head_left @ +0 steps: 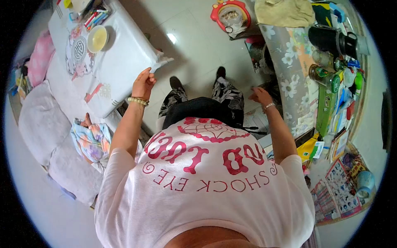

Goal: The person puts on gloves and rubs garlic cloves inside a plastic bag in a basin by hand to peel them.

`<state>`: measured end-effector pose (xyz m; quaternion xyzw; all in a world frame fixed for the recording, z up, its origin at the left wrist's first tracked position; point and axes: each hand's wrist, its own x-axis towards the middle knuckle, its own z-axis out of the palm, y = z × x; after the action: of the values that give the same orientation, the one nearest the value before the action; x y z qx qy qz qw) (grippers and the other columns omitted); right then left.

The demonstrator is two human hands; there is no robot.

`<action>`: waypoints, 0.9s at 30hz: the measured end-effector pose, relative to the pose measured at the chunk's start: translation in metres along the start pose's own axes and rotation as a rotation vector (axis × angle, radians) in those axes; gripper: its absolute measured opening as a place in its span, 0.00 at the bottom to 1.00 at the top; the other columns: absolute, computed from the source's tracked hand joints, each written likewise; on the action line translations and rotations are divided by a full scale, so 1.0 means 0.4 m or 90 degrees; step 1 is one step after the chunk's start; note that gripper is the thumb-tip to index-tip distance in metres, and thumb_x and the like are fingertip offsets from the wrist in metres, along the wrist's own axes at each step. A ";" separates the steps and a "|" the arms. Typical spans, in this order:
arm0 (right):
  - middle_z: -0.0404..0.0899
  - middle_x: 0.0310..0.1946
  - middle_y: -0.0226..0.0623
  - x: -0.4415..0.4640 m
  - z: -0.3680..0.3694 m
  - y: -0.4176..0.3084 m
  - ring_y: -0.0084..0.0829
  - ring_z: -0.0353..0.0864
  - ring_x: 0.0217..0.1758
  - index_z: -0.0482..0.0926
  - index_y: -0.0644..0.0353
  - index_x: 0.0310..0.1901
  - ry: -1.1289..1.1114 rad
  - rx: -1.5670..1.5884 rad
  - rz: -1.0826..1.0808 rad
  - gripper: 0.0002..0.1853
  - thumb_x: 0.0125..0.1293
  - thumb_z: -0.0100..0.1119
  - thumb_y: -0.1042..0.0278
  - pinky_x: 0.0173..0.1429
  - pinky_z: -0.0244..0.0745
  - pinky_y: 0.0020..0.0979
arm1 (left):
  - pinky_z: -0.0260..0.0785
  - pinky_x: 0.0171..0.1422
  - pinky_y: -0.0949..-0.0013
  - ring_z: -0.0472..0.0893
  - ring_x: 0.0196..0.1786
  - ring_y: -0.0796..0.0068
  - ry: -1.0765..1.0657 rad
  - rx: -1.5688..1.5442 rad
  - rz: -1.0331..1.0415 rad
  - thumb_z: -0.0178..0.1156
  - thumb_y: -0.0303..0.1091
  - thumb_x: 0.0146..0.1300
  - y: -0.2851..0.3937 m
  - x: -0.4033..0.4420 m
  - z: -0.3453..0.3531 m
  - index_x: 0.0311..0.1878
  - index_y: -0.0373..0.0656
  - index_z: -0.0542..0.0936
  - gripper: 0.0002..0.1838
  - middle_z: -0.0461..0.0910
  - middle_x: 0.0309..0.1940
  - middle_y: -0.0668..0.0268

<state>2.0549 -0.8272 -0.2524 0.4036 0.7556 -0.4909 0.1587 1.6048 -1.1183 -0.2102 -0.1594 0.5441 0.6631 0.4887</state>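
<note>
My left hand (pixel 144 84) is raised beside the corner of a table with a white cloth (pixel 128 49). Its fingers are loosely bent, and nothing shows in them. A beaded bracelet (pixel 138 101) circles that wrist. Held out low on the other side, my right hand (pixel 262 96) has its fingers apart and holds nothing. It is nearest to the counter with a flowered cover (pixel 289 82), apart from its top. A thin bracelet (pixel 269 106) is on the right wrist.
On the table stand a bowl with yellowish liquid (pixel 98 39) and several coloured markers (pixel 96 18). Jars (pixel 324 77), a black flask (pixel 326 40) and a folded cloth (pixel 284 12) crowd the counter. A red-rimmed item (pixel 230 17) lies ahead. Someone's leg shows on the sofa (pixel 43 124).
</note>
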 end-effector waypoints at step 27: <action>0.81 0.34 0.37 0.403 0.181 0.343 0.28 0.81 0.38 0.71 0.62 0.50 0.000 0.426 0.404 0.17 0.66 0.51 0.60 0.39 0.74 0.26 | 0.70 0.42 0.74 0.78 0.39 0.74 0.095 0.086 -0.057 0.53 0.36 0.65 -0.533 0.321 0.001 0.54 0.38 0.72 0.17 0.76 0.42 0.62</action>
<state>2.0480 -0.7905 -0.4728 0.6439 0.3948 -0.6350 0.1620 1.7195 -1.0717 -0.4261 -0.1990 0.6151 0.5887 0.4853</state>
